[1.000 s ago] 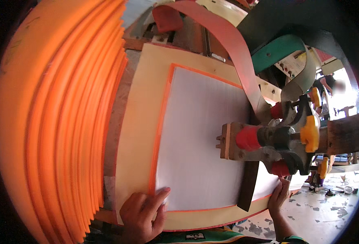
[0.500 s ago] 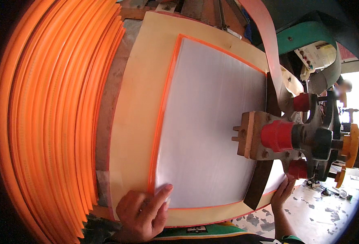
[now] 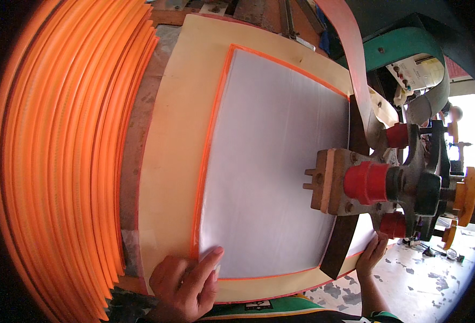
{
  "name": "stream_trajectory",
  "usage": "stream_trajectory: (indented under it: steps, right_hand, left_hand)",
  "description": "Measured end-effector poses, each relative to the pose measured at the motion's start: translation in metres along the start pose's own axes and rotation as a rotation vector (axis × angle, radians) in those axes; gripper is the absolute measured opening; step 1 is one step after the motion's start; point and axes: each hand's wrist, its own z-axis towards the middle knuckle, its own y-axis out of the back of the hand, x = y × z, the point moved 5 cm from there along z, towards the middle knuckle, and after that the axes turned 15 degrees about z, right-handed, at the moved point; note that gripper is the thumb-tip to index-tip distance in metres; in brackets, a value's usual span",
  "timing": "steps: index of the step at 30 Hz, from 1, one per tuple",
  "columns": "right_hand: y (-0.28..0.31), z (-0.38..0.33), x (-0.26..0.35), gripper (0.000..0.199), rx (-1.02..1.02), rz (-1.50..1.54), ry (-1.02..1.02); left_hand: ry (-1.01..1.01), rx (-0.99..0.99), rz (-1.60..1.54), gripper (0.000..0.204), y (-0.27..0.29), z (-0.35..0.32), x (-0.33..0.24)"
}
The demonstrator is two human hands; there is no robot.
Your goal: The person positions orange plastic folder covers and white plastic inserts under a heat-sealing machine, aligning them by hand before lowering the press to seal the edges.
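A pale, glossy sheet with an orange border (image 3: 275, 156) lies on a cream board (image 3: 173, 124) with a red edge. My left hand (image 3: 186, 285) is at the sheet's near-left corner, its index finger reaching onto the corner and its other fingers curled. A small whitish bit shows between finger and thumb, too small to make out. To the right, my right hand (image 3: 373, 255) rests at the board's near edge, fingers stretched out beside a red collar; its thumb is hidden. Across the sheet's right part lies a dark bar (image 3: 341, 245) under a machine head (image 3: 329, 180).
A tall stack of orange-edged sheets (image 3: 60, 156) fills the left side. The head carries red collars and yellow knobs (image 3: 466, 196). Wide metal bands (image 3: 356, 70) curve above it. A control panel (image 3: 409, 75) and a person (image 3: 455, 116) appear behind. The floor (image 3: 409, 280) is blotched.
The view has shifted slightly, so the board, sheet and machine sit a little more to the left. Both hands keep nearly the same place and pose at the board.
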Motion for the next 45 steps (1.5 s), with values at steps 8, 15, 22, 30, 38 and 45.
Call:
stream_trajectory:
  steps: [8, 15, 22, 30, 38, 45]
  right_hand:
    - [0.001, 0.002, 0.003, 0.025, -0.019, 0.057, -0.056]
    - [0.001, 0.002, 0.004, 0.025, -0.006, 0.054, -0.075]
    - [0.004, 0.001, 0.004, 0.025, -0.010, 0.035, -0.035]
    - [0.006, 0.001, 0.008, 0.031, 0.055, 0.045, -0.117]
    - [0.002, 0.009, 0.018, 0.030, 0.007, 0.205, -0.172]
    - [0.003, 0.017, 0.032, 0.033, 0.004, 0.263, -0.102]
  left_hand:
    - [-0.020, -0.020, 0.012, 0.038, -0.002, 0.000, 0.000]
    - [-0.008, 0.000, 0.016, 0.036, -0.002, 0.000, 0.001]
    - [-0.021, -0.032, 0.007, 0.034, -0.007, 0.000, 0.003]
    - [-0.002, 0.000, 0.007, 0.037, -0.003, 0.000, -0.001]
    - [0.073, 0.174, 0.016, 0.045, -0.007, -0.002, 0.000]
    - [0.081, -0.007, 0.005, 0.041, -0.013, -0.007, -0.001]
